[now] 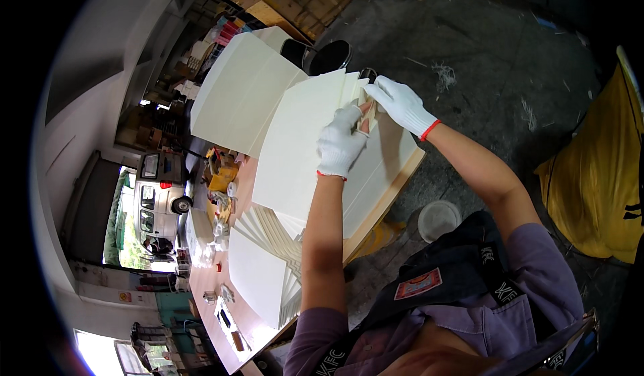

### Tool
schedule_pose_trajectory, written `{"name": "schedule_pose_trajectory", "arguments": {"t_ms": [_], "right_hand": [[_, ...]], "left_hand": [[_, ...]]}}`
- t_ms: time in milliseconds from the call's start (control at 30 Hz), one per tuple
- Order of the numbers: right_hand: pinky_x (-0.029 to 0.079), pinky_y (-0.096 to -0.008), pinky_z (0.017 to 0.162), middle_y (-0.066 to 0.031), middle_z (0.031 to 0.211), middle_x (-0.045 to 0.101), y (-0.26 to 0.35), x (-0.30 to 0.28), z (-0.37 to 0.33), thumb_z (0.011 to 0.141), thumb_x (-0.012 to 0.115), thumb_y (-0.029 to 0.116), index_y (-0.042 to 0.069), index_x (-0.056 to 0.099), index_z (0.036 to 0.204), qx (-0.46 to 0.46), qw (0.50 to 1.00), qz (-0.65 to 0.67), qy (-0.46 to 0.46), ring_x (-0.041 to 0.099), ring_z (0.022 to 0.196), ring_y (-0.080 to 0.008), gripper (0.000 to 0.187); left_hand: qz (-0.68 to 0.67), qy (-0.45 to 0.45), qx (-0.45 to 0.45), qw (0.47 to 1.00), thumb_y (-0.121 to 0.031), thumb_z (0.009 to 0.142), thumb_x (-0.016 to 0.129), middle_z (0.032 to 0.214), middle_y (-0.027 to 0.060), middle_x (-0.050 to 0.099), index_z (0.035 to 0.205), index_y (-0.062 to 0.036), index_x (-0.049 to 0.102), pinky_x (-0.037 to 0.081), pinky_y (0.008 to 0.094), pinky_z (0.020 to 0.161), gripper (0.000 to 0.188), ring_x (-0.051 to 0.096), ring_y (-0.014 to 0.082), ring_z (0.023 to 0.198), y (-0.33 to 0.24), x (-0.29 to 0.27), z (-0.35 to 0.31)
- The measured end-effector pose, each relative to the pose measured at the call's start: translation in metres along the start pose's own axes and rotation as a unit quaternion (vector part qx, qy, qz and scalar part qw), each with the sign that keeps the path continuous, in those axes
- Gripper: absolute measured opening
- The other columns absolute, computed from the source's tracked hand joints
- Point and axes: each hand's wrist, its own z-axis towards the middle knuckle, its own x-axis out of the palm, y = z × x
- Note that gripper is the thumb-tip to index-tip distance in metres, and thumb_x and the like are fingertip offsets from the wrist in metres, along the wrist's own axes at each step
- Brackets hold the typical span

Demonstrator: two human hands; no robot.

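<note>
A stack of large white cardboard sheets [288, 141] lies on the table, with several corners fanned apart at its right edge. My left hand [341, 141], in a white knit glove with bare fingertips showing, is closed on the fanned sheets near that edge. Just right of it, my right hand [402, 106], in a white glove with a red cuff, has its fingers pressed together at the sheets' far corner. Its fingertips are partly hidden against the sheets. Nearer to me, another fanned pile of white sheets [258, 275] rests on the table.
Beyond the stack stands another pile of white board [245, 87], with a round black stool [330, 57] beside it. A white bucket [439, 220] is on the floor below my right arm. Yellow cloth [594, 175] hangs at the right. Small tools lie on the pinkish tabletop [204, 282].
</note>
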Motion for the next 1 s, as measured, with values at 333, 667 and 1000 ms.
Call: {"name": "schedule_pose_trajectory", "arguments": {"t_ms": [333,667,1000], "right_hand": [[0.054,-0.0381,0.097,-0.0073,0.126,0.065,0.054,0.055,-0.022,0.100,0.074,0.028,0.011,0.059,0.140,0.283,0.729,0.616,0.095,0.062,0.119,-0.0217,0.046],[0.049,-0.0580,0.114,-0.0113,0.141,0.059,0.044,0.081,-0.043,0.106,0.060,0.014,0.005,0.051,0.145,0.286,0.776,0.507,0.244,0.059,0.133,-0.0290,0.041],[0.060,-0.0423,0.100,-0.0120,0.142,0.063,0.049,-0.078,-0.089,0.108,0.060,0.021,-0.001,0.050,0.150,0.330,0.843,0.340,0.253,0.064,0.129,-0.0243,0.049]], "left_hand": [[-0.022,-0.215,0.036,0.976,-0.012,0.095,0.071,0.107,0.0113,0.076,0.134,-0.0154,0.070,0.059,0.0374,0.076,0.039,0.074,0.0274,0.086,0.002,0.002,-0.046],[-0.696,-0.251,-0.282,0.610,-0.024,0.111,0.051,0.135,0.0167,0.067,0.139,-0.0028,0.058,0.052,0.0480,0.108,0.036,0.065,0.0342,0.130,0.023,0.008,-0.254],[-0.756,-0.218,-0.359,0.502,-0.044,0.104,0.060,0.139,0.0157,0.064,0.147,-0.0024,0.050,0.052,0.0423,0.108,0.061,0.063,0.0281,0.128,0.004,-0.042,-0.271]]}}
